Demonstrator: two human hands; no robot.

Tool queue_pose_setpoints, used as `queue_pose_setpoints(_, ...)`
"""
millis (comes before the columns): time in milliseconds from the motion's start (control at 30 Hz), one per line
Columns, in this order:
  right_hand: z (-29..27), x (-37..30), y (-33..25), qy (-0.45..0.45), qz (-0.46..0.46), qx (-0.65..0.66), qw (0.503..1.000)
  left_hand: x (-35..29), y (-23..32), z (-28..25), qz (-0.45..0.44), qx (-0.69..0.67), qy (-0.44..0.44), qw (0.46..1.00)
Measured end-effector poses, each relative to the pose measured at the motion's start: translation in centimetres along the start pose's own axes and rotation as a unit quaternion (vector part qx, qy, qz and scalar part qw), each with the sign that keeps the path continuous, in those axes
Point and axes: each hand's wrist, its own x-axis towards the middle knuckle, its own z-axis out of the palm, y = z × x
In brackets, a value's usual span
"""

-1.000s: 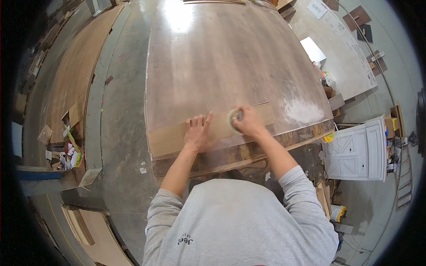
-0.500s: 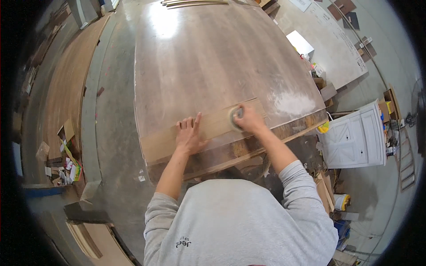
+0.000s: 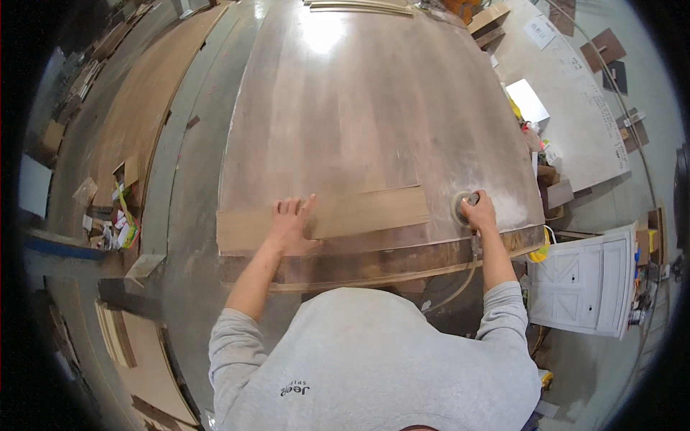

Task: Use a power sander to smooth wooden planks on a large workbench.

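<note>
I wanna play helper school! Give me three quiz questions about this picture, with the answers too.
1. What is under the left hand? (a) a hammer (b) a tan wood strip (c) a sponge
2. True or false: the round tool in the right hand is on that strip.
3. Fill in: the cabinet to the right is ____.

Key: 1 b; 2 false, it is on the big brown panel; 3 white.

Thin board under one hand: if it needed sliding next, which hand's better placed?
Probably the left hand: it rests on the thin board. The right hand grips a round tool beyond the board's right end.
</note>
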Motion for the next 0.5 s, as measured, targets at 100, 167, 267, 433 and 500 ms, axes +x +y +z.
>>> queue_pose_setpoints(100, -1.3, -0.6, -3.4, -0.078, 0.022, 0.005, 0.997, -0.2, -0.4, 0.0, 0.007, 0.002, 0.008, 1.0)
queue_pose_setpoints(167, -1.6, -0.8, -4.4, 0.068, -0.16, -0.157, 0.972, -0.1, -0.3, -0.4, 0.013, 0.007, 0.004, 1.0)
queue_pose_setpoints(267, 0.5, -0.3, -7.3, -0.067, -0.423, -0.078, 0.901, 0.3, 0.7, -1.7, -0.015, 0.014, -0.031, 0.999)
queue_pose_setpoints(433, 6.7, -1.2, -10.3, -0.127, -0.577, -0.091, 0.802, 1.2, 2.0, -3.5, -0.055, 0.022, -0.131, 0.99)
queue_pose_setpoints(500, 7.3, -1.0, -10.5, -0.149, -0.55, -0.063, 0.819, 1.6, 2.6, -4.2, -0.081, 0.029, -0.145, 0.986)
